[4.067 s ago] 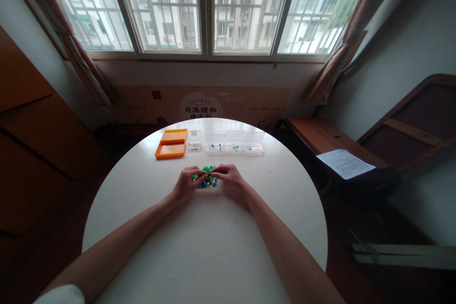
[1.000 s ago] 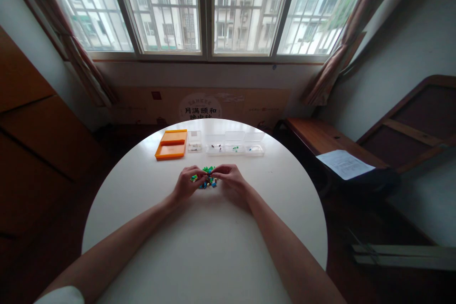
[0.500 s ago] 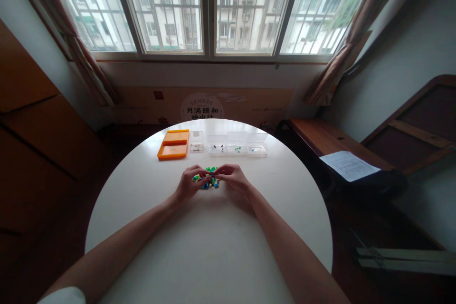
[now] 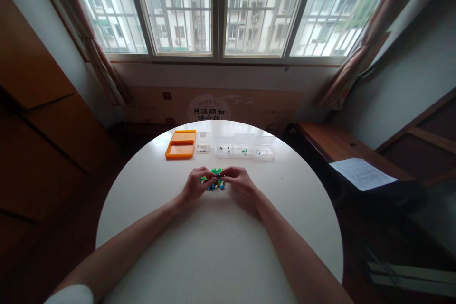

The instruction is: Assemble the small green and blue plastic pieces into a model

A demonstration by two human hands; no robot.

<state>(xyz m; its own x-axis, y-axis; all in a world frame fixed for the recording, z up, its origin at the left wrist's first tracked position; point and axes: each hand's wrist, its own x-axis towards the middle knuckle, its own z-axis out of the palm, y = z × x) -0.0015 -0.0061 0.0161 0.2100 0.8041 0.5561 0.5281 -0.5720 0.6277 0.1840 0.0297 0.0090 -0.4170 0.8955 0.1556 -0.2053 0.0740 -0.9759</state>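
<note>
Over the middle of the round white table [image 4: 217, 242], my left hand [image 4: 197, 183] and my right hand [image 4: 239, 180] meet fingertip to fingertip. Between them they pinch a small dark piece [image 4: 218, 176], whose exact kind is too small to tell. Just beneath and behind the fingers lies a pile of small green, blue and yellow toy bricks [image 4: 221, 187], partly hidden by my hands.
Beyond the pile stand an open orange box [image 4: 180, 156], a small clear box [image 4: 203, 148] and a row of clear lidded compartments [image 4: 233, 154] holding a few tiny pieces. To the right, a paper sheet [image 4: 362, 174] lies on a wooden bench [image 4: 324, 137].
The whole view has shifted slightly, so everything sits further right. My hands keep pinching the dark piece over the pile, with little visible movement.
</note>
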